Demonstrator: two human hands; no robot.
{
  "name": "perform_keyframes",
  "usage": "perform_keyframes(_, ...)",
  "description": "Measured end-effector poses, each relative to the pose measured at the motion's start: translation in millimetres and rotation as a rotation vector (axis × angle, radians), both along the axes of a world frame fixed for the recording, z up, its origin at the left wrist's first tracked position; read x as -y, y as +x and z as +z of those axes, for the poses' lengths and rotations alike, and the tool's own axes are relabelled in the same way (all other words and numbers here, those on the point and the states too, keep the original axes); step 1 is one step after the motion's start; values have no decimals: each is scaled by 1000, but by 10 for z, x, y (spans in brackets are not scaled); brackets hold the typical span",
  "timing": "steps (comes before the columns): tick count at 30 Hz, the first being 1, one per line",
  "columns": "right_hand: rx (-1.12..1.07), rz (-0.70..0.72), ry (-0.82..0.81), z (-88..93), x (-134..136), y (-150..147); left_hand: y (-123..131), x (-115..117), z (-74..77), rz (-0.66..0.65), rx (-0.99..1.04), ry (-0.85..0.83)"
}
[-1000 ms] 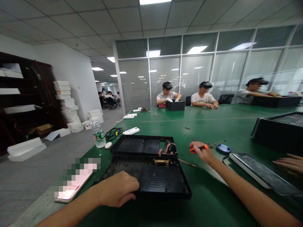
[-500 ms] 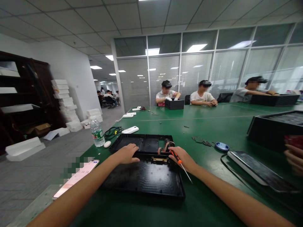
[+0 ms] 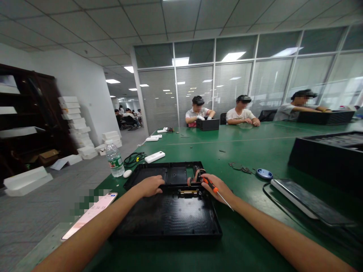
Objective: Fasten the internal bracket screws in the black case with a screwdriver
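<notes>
A black plastic casing in two shallow halves stands opened out before me; its near half (image 3: 170, 215) lies flat and its far half (image 3: 176, 175) lies behind. My left hand (image 3: 151, 185) has its fingers and thumb closed on the edge where the halves meet. My right hand (image 3: 217, 187) holds an orange-and-black screwdriver (image 3: 210, 184) against the palm, its shaft pointing down to the right. The fingertips of that hand are at the casing's right side, by striped wires (image 3: 197, 175); what they touch is partly hidden. A brass-coloured part (image 3: 189, 192) sits at the near half's back edge.
Left of the casing are a water bottle (image 3: 115, 160), a pink phone (image 3: 90, 215) and a white handheld device (image 3: 154, 156). To the right lie a blue round dish (image 3: 264, 173), a tablet-like device (image 3: 309, 200) and a large black box (image 3: 320, 166). Several people sit across the green table.
My left thumb has drawn in toward the fingers at the casing edge. The screwdriver's tip has swung up and right. Another person's hand at the far right has left the view.
</notes>
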State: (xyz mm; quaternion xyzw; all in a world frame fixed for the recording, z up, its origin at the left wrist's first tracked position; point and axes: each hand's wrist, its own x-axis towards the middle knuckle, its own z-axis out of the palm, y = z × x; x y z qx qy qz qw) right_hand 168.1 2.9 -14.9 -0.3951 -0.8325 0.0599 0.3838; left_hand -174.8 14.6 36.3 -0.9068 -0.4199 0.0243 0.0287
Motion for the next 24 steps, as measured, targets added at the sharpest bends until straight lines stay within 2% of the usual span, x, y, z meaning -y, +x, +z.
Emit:
perform_keyframes(2, -67, 5, -13, 25, -12, 14, 80, 61, 62, 1, -11, 54)
perform_keyframes(4, -160, 11, 3, 62, -24, 31, 267, 154, 130, -67, 13, 159)
perform_keyframes(8, -310, 17, -25, 116, -21, 71, 889, 341, 171, -418, 23, 308)
perform_keyframes(11, -376, 4, -151, 94, -6, 119, 1311, 393, 94, -628, -75, 410)
perform_keyframes(13, -405, -8, -231, 68, -3, 162, 1468, 387, 40, -720, -110, 463)
perform_keyframes(17, -403, -7, -285, 53, -17, 240, 1511, 360, -1, -798, -113, 509)
perform_keyframes(24, -343, -10, -244, 86, -32, 279, 1391, 319, 3, -729, -78, 568)
